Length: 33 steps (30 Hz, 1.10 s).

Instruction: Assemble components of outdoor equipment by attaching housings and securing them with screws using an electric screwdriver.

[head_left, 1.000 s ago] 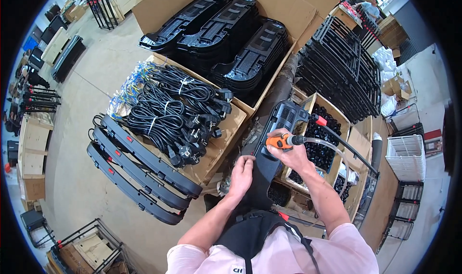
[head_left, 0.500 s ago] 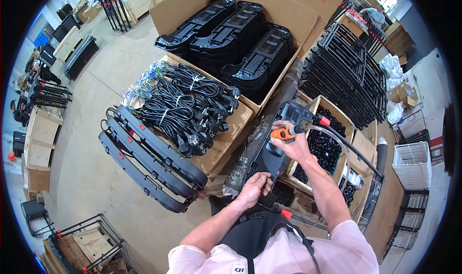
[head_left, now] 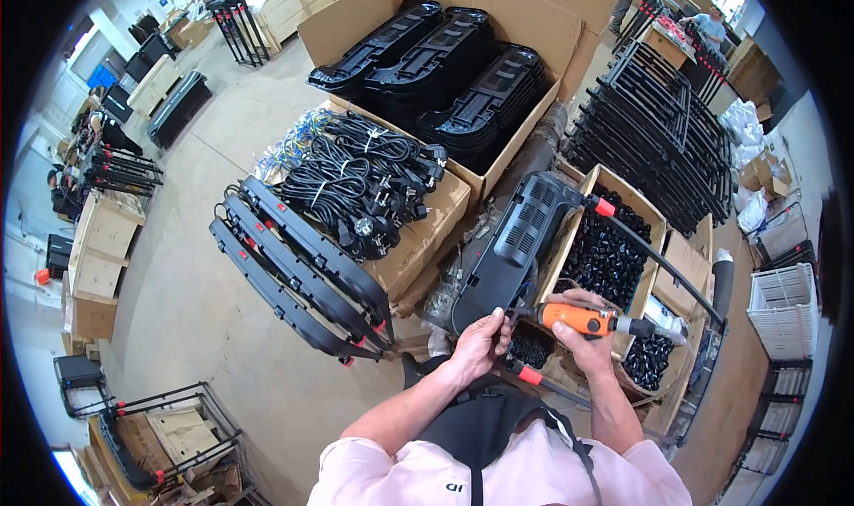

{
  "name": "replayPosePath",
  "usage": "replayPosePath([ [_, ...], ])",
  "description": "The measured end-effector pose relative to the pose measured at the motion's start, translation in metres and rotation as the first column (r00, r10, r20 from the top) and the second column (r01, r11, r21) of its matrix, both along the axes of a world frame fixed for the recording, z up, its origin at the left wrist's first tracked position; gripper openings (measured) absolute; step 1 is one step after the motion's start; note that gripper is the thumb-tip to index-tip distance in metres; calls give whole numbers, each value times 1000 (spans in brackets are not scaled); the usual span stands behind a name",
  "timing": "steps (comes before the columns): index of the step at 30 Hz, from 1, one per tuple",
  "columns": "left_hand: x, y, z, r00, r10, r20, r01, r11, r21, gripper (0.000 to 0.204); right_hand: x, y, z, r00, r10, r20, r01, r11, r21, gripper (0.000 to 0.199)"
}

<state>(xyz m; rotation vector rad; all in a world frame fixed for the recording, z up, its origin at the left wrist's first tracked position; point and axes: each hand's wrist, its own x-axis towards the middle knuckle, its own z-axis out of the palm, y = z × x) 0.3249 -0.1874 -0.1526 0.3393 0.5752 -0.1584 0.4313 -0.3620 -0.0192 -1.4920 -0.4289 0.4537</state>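
So the right hand [head_left: 591, 344] is wrapped snugly around an orange power driver [head_left: 576, 319], tool lying sideways with its tip toward the left hand [head_left: 480, 344]. Looks to me like that angle is so the left fingers can get at the tip. Those fingers are pinched together, barely any gap, right by the end of the tool. Can't tell if there's something tiny between them, sorry.

The black casing [head_left: 503, 261] lies just past the hands, vented part at its far end, its near end right by the left fingertips. It's alongside the left wall of the wooden bin [head_left: 659, 230] full of small black parts [head_left: 614, 248], probably to keep those within easy reach. Same idea, I'd guess, with the little tray of dark bits [head_left: 531, 349] by the bin's near left corner.

Bundled power cords [head_left: 342, 181] sit on a cardboard carton [head_left: 440, 230], plugs toward its right edge, likely for easy grabbing. Three curved dark strips [head_left: 307, 270] line its left edge; leaning or hanging, no idea.
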Motion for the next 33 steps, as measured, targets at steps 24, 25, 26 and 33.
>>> replayPosePath([
  [24,-71,-80,1,990,-20,-143,20,1000,3,35,-101,-79,-21,999,-48,-10,47,997,-65,52],
  [25,-74,-78,3,990,-61,-126,61,998,1,34,-101,-77,-24,998,-50,21,52,996,-75,52],
  [26,-78,-74,8,989,-99,-109,100,995,-3,34,-100,-75,-26,997,-49,53,54,995,-88,52],
  [33,-110,-28,-7,972,-230,-52,234,966,109,28,-98,-43,-14,998,-35,56,46,975,-219,54],
])
